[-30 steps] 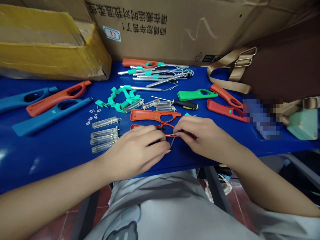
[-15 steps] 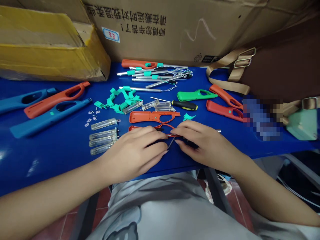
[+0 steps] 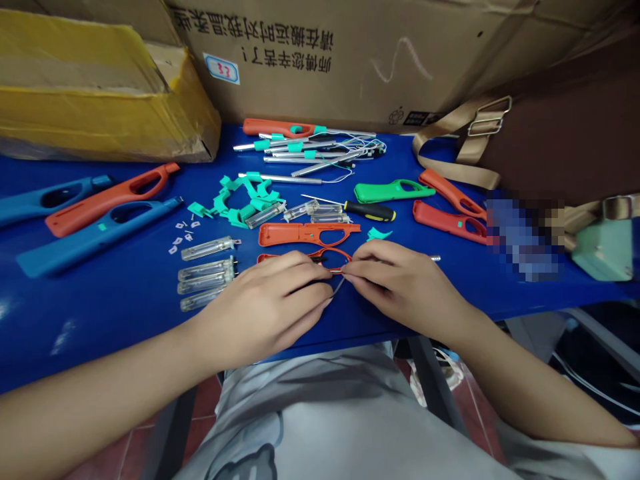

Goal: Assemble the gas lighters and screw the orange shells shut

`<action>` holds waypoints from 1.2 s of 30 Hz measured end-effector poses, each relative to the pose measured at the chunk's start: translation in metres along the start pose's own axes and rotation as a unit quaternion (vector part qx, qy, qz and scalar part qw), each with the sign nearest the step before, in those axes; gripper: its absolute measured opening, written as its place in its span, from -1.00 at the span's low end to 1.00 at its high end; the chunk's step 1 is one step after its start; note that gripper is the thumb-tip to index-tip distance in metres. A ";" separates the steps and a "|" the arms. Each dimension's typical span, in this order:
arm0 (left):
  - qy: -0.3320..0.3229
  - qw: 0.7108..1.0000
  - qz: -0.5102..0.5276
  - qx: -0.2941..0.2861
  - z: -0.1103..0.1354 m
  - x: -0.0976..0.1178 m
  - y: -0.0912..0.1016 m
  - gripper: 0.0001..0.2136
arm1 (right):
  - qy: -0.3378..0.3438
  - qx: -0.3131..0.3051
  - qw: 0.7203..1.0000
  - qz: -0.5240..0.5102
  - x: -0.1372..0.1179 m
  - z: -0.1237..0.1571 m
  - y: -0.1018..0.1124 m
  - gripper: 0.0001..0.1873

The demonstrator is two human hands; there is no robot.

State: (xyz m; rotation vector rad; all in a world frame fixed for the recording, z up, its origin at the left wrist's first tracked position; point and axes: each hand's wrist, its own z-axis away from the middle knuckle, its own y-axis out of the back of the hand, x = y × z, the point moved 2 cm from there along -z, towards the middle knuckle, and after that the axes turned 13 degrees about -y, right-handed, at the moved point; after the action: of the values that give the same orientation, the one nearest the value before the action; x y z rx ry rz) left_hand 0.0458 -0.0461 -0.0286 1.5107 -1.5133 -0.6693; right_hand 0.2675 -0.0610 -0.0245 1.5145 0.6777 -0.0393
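My left hand is closed over an orange lighter shell half that lies on the blue table, its fingers covering most of the handle. The shell's looped trigger end shows beyond the fingertips, with a small black part inside. From the right, my right hand pinches at the shell's near edge, where a thin grey wire runs between the fingertips. A metal tube end pokes out past the right hand. Just behind lies a second orange shell half, open side up.
Clear fuel tanks lie left of my hands. Green triggers, a screwdriver and metal lighter tubes are further back. Blue shells sit left, a green shell right. Cardboard boxes and a brown bag border the table.
My right fingertips have shifted slightly left and drawn together at the shell's edge. More of the metal tube end shows on the right. The left hand has barely moved.
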 end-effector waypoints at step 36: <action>-0.003 1.000 -0.026 -0.004 0.003 0.001 0.003 -0.86 | 0.059 -0.086 0.994 0.044 -0.007 -0.030 0.011 -0.75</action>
State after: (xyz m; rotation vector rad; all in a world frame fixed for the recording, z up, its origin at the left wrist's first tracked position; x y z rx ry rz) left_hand 0.0417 -0.0470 -0.0275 1.5474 -1.4780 -0.7104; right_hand 0.2554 -0.0350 -0.0089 1.3863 0.6910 0.1726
